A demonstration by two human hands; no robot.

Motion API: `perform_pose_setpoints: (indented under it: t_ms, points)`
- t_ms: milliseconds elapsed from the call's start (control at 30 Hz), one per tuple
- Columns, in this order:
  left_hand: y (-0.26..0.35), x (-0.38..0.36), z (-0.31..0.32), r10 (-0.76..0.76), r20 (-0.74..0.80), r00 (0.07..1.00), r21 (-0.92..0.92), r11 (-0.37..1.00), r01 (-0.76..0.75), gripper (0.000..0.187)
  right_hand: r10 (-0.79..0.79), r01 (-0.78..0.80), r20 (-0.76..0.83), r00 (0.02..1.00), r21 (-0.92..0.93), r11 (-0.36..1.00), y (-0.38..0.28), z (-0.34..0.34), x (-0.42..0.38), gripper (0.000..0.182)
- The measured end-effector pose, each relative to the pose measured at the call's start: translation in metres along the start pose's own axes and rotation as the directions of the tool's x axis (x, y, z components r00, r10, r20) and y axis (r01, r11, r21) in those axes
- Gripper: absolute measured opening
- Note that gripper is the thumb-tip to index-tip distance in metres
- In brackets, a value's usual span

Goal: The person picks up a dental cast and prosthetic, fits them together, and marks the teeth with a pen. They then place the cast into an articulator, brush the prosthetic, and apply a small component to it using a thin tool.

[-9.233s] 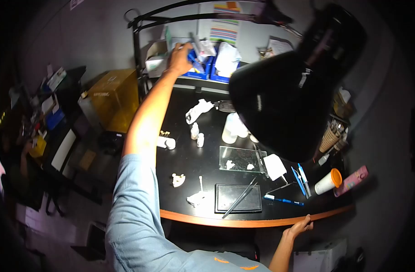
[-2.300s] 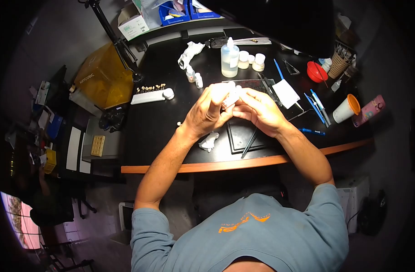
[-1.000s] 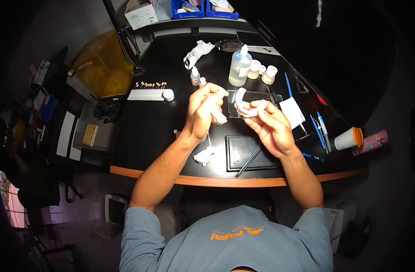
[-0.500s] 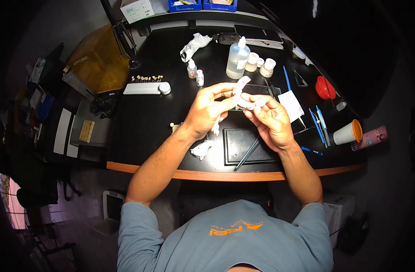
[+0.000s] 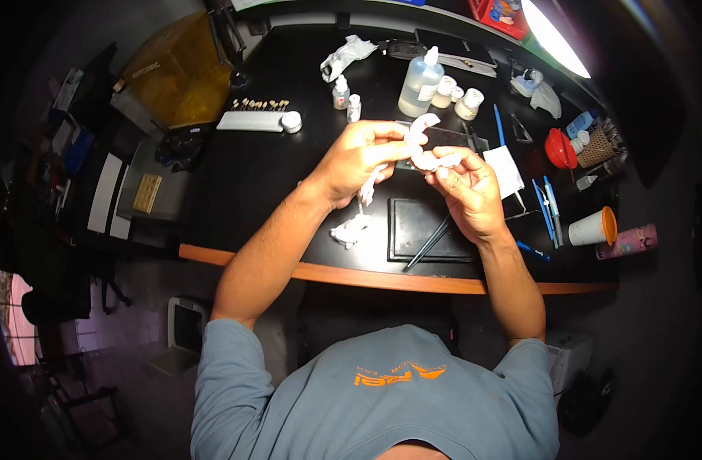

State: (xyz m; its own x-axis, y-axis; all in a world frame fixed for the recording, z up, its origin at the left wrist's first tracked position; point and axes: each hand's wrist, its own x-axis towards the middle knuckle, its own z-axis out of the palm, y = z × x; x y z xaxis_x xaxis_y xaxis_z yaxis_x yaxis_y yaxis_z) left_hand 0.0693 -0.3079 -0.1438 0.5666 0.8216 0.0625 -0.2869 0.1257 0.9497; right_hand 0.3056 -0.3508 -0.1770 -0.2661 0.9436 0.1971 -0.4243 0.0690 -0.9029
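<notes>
Both hands hold a white, horseshoe-shaped dental model [image 5: 422,159], raised over the bench and brightly lit, so its fine detail is washed out. My left hand [image 5: 358,161] grips its left side between thumb and fingers. A crumpled white tissue [image 5: 368,186] hangs from the same hand, below the palm. My right hand [image 5: 473,192] pinches the model's right end with thumb and fingertips. Whether a small piece sits between those fingertips cannot be made out. Beneath the hands lie a crumpled white wad [image 5: 352,230] and a black rectangular tray [image 5: 412,218] with a dark slim tool [image 5: 427,247] across it.
Behind the hands stand a large clear bottle [image 5: 421,86], several small jars [image 5: 468,104] and two dropper bottles [image 5: 341,93]. A white holder with tooth samples [image 5: 251,121] lies left. On the right are blue-handled tools [image 5: 546,207], a red bowl [image 5: 559,149] and a white cup [image 5: 588,228].
The camera view has shifted, bringing a bright lamp and a red bin into sight at upper right. The model is turned a little, showing more of its curve; both hands keep hold.
</notes>
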Motion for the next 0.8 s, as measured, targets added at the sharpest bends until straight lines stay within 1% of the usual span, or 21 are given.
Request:
perform_pose_setpoints:
  t_ms: [33, 67, 133, 167, 200, 267, 300, 333, 400, 433, 533, 567, 667, 800]
  points:
    - [0.004, -0.001, -0.003, 0.002, 0.008, 1.0, -0.004, 1.0, -0.002, 0.027, -0.002, 0.002, -0.024, 1.0, -0.012, 1.0, 0.0, 0.005, 0.001, 0.031]
    - [0.008, -0.002, -0.006, -0.012, -0.017, 1.0, -0.061, 0.998, 0.011, 0.027, 0.005, -0.006, -0.013, 1.0, -0.014, 1.0, -0.001, 0.008, 0.003, 0.038]
    - [0.02, -0.004, -0.019, 0.057, -0.092, 0.994, -0.073, 0.995, -0.064, 0.027, 0.032, -0.036, -0.058, 0.998, -0.069, 0.997, -0.009, 0.02, 0.002, 0.043]
    - [0.026, -0.006, -0.028, 0.113, -0.131, 0.985, -0.101, 0.987, -0.127, 0.027, 0.051, -0.061, -0.08, 0.996, -0.134, 0.989, -0.011, 0.021, 0.001, 0.047]
    - [0.027, -0.004, -0.044, 0.169, -0.154, 0.974, -0.111, 0.976, -0.187, 0.029, 0.045, -0.066, -0.102, 0.994, -0.219, 0.974, -0.013, 0.023, 0.0, 0.044]
    - [0.032, -0.006, -0.07, 0.218, -0.19, 0.957, -0.181, 0.95, -0.253, 0.03, 0.056, -0.085, -0.082, 0.995, -0.401, 0.912, -0.015, 0.021, -0.003, 0.036]
    - [0.034, -0.006, -0.078, 0.243, -0.214, 0.946, -0.185, 0.941, -0.284, 0.031, 0.06, -0.072, -0.042, 0.997, -0.44, 0.895, -0.015, 0.021, -0.003, 0.027]
    - [0.034, -0.005, -0.086, 0.252, -0.253, 0.934, -0.227, 0.923, -0.31, 0.031, 0.091, -0.105, -0.052, 0.994, -0.527, 0.844, -0.016, 0.026, -0.004, 0.02]
    - [0.033, -0.003, -0.094, 0.254, -0.328, 0.91, -0.268, 0.898, -0.348, 0.03, 0.172, -0.144, -0.032, 0.985, -0.704, 0.696, -0.02, 0.034, -0.002, 0.013]
    - [0.032, -0.003, -0.096, 0.25, -0.346, 0.904, -0.272, 0.896, -0.352, 0.03, 0.144, -0.105, -0.017, 0.989, -0.765, 0.635, -0.018, 0.04, 0.001, 0.009]
    - [0.03, -0.001, -0.097, 0.237, -0.383, 0.893, -0.276, 0.893, -0.356, 0.029, 0.124, 0.044, 0.114, 0.986, -0.884, 0.465, -0.017, 0.063, 0.013, 0.009]
    - [0.03, 0.0, -0.097, 0.23, -0.389, 0.892, -0.274, 0.895, -0.351, 0.029, 0.096, 0.127, 0.183, 0.978, -0.9, 0.418, -0.015, 0.069, 0.019, 0.01]
    - [0.031, -0.002, -0.095, 0.231, -0.417, 0.879, -0.254, 0.899, -0.357, 0.028, 0.076, 0.285, 0.327, 0.942, -0.899, 0.332, -0.008, 0.083, 0.038, 0.011]
    - [0.031, -0.001, -0.093, 0.231, -0.427, 0.874, -0.252, 0.898, -0.361, 0.027, 0.154, 0.213, 0.26, 0.953, -0.939, 0.269, -0.004, 0.096, 0.049, 0.012]
